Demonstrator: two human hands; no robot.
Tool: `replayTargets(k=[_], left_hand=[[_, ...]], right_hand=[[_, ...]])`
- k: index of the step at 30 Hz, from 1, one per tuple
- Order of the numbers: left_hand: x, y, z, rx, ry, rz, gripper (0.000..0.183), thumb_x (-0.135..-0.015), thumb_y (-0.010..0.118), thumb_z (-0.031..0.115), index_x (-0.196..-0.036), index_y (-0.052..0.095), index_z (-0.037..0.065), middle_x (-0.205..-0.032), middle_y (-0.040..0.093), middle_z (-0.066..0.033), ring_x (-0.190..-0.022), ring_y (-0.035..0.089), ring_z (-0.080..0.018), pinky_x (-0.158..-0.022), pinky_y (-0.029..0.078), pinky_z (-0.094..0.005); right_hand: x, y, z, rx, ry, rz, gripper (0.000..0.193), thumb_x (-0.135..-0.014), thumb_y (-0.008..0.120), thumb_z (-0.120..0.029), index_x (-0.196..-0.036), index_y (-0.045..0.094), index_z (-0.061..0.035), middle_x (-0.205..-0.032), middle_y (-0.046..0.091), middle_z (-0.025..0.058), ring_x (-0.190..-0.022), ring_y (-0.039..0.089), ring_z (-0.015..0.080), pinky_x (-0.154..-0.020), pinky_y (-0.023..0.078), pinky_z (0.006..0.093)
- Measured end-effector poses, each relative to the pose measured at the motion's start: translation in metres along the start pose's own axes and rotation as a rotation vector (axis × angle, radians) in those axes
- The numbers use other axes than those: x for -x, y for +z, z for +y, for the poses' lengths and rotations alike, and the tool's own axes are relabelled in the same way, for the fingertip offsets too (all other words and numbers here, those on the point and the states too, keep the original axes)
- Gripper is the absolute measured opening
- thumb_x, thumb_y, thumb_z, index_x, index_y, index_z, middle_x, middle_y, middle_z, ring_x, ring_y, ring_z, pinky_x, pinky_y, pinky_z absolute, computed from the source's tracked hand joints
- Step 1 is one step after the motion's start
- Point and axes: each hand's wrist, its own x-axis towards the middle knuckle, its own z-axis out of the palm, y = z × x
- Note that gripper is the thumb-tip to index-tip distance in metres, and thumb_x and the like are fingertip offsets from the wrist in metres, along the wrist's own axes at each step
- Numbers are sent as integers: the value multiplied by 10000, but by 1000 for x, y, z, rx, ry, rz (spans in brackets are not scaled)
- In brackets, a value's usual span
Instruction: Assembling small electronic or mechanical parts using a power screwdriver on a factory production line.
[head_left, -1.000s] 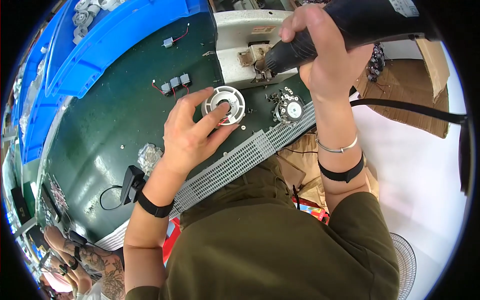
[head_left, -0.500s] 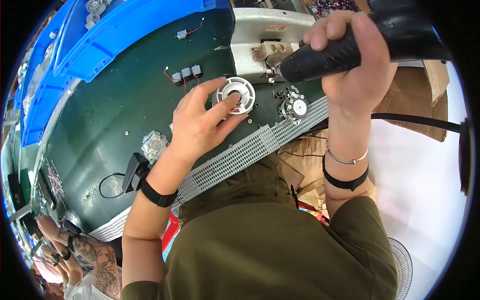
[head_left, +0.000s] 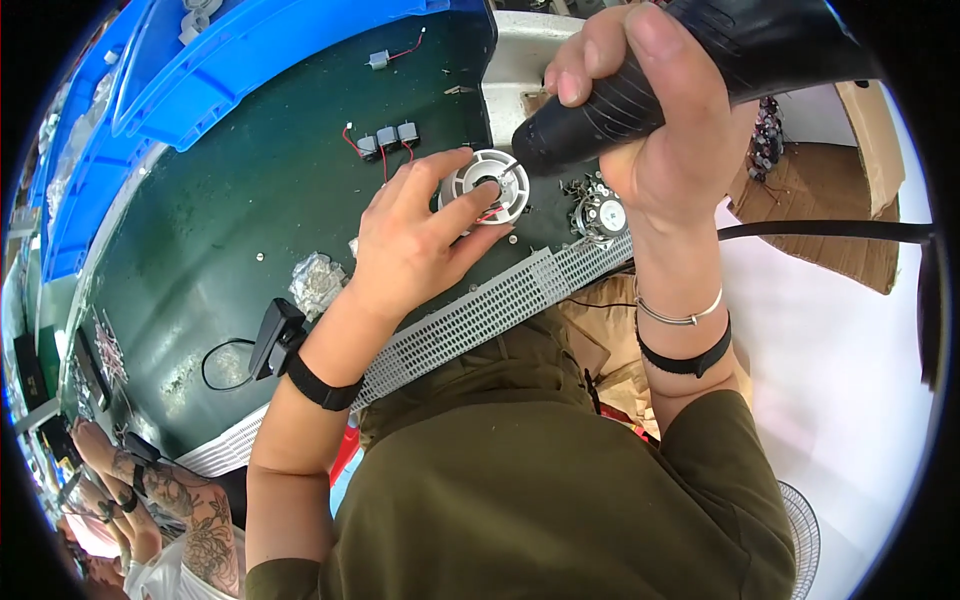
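My left hand (head_left: pixel 425 230) holds a round white plastic housing (head_left: pixel 519 207) on the green table mat, fingers around its rim and one fingertip inside. A short red wire shows within it. My right hand (head_left: pixel 675 120) is wrapped around a black electric screwdriver (head_left: pixel 590 118), tilted down to the left. Its thin bit reaches into the housing; the screw under the tip is too small to make out. Just right of the housing sits a round metal piece (head_left: pixel 604 214) with small screws clinging about it.
Several small motors (head_left: pixel 388 138) with red wires lie beyond my left hand, another motor (head_left: pixel 379 60) farther back. Blue bins (head_left: pixel 290 45) stand far left. A pale metal device (head_left: pixel 515 60) is behind the screwdriver. A perforated strip (head_left: pixel 480 312) edges the table. A co-worker's arm (head_left: pixel 205 520) is lower left.
The screwdriver has moved left and nearer, from the metal device to the white housing, and its bit now points into it. The view has shifted slightly.
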Motion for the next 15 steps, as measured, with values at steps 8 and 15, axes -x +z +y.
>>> replayTargets(k=[8,15], left_hand=[[2,1,-1,0,-7,4,322,-635,802,227,-920,686,132,-1080,585,-72,-830,600,-234,-661,508,-332],[4,-1,1,10,-29,6,321,-635,800,212,-922,684,127,-1082,585,-76,-835,596,-242,-665,511,-337]], right_hand=[[-3,57,-30,659,562,462,512,-820,573,6,-1255,326,113,-634,548,87,-523,543,174,-530,471,287],[0,73,-25,727,594,515,495,-788,554,96,-1231,334,106,-726,560,112,-563,543,154,-546,473,272]])
